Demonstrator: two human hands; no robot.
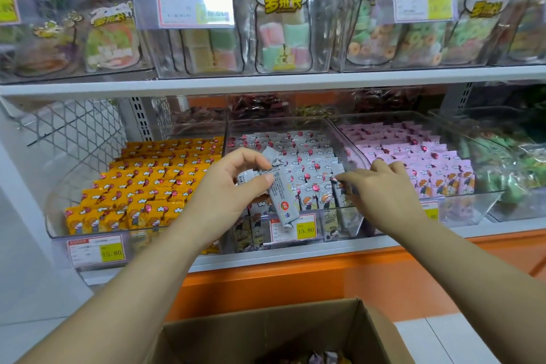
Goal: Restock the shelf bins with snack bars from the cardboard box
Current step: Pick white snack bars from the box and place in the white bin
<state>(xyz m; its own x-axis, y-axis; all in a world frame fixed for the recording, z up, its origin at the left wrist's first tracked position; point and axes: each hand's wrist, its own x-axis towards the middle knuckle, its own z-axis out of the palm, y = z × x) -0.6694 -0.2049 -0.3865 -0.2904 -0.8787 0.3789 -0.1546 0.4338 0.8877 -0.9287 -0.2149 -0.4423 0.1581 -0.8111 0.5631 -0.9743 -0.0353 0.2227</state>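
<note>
My left hand (229, 186) pinches a grey snack bar (280, 195) between thumb and fingers, holding it upright over the front of the middle clear bin (348, 139). That bin holds rows of grey bars (307, 156). My right hand (381, 189) reaches into the bin's front right corner, its fingertips touching the standing grey bars there. The open cardboard box (266, 331) sits below at the bottom edge, with a few bars showing inside.
An orange-bar bin (141, 186) stands on the left and a pink-bar bin (425, 156) on the right, then a bin of green packs (508, 165). Price tags (292, 229) hang on the bin fronts. The upper shelf (266, 81) carries clear bins of candy bags.
</note>
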